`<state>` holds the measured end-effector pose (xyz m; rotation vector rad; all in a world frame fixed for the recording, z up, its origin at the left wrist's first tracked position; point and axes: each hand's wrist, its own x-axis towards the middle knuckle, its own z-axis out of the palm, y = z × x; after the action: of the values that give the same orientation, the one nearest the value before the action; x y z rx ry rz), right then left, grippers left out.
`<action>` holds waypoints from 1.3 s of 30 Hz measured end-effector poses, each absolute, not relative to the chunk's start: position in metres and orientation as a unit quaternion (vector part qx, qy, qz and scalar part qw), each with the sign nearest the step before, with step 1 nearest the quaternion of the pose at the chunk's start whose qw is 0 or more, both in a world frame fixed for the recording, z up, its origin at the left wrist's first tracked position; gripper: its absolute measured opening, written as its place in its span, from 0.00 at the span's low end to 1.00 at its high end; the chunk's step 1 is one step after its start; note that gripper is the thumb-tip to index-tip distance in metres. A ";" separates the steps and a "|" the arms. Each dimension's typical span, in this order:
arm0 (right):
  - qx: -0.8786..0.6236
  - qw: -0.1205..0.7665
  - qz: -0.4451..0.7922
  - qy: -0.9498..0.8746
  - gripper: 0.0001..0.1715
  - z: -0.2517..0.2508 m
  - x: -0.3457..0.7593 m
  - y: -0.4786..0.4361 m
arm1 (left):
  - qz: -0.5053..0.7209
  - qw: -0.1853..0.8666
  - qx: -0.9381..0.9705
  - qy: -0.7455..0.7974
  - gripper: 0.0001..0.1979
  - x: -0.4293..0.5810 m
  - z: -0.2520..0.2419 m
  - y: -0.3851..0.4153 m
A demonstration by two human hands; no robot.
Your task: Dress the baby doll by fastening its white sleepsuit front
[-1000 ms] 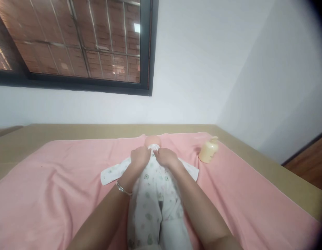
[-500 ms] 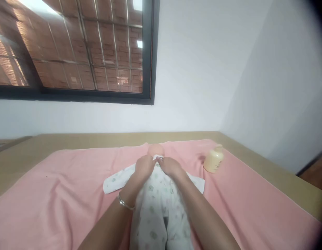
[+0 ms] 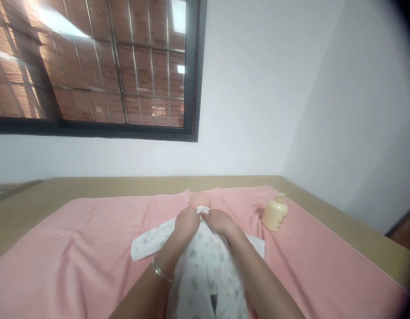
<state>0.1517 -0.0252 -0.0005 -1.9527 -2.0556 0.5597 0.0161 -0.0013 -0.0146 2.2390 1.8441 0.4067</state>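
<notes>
A white baby romper (image 3: 208, 261) printed with small green figures lies along the middle of the blanket, its sleeves spread to both sides. At its collar shows a smooth, rounded, skin-coloured top, like a doll's head (image 3: 200, 199). My left hand (image 3: 187, 223), with a silver bangle on the wrist, is closed on the romper just below the collar. Close beside it, my right hand (image 3: 221, 220) pinches the cloth at the neck. The fingertips of both hands nearly meet there. My forearms hide parts of the sleeves and sides.
A pink blanket (image 3: 102, 239) with folds covers the wooden surface (image 3: 102, 186). A cream-coloured bottle (image 3: 274, 215) leans on the blanket at the right. Behind stand a white wall (image 3: 251, 97) and a dark-framed barred window (image 3: 125, 66).
The whole view has tilted slightly, so everything sits a little lower. Both hands still grip the romper at its neck, with hardly any movement.
</notes>
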 end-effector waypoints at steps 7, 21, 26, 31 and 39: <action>-0.694 0.104 0.162 -0.694 0.31 -0.010 0.146 -0.019 | 0.158 0.094 0.719 0.670 0.27 0.022 -0.032 0.002; -0.711 0.161 0.201 -0.654 0.37 -0.031 0.161 0.000 | 0.160 0.157 0.706 0.671 0.36 0.007 -0.036 0.013; -0.711 0.167 0.205 -0.652 0.37 -0.032 0.163 0.002 | 0.153 0.142 0.710 0.672 0.35 0.008 -0.035 0.013; -0.712 0.165 0.203 -0.651 0.37 -0.034 0.162 0.003 | 0.159 0.137 0.713 0.669 0.34 0.008 -0.036 0.015; -0.720 0.153 0.209 -0.644 0.37 -0.030 0.161 0.000 | 0.155 0.139 0.710 0.673 0.33 0.008 -0.037 0.014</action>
<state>0.1612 0.0002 -0.0298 -2.0647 -1.8465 0.6002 0.0083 0.0144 -0.0370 2.0516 1.9463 0.4496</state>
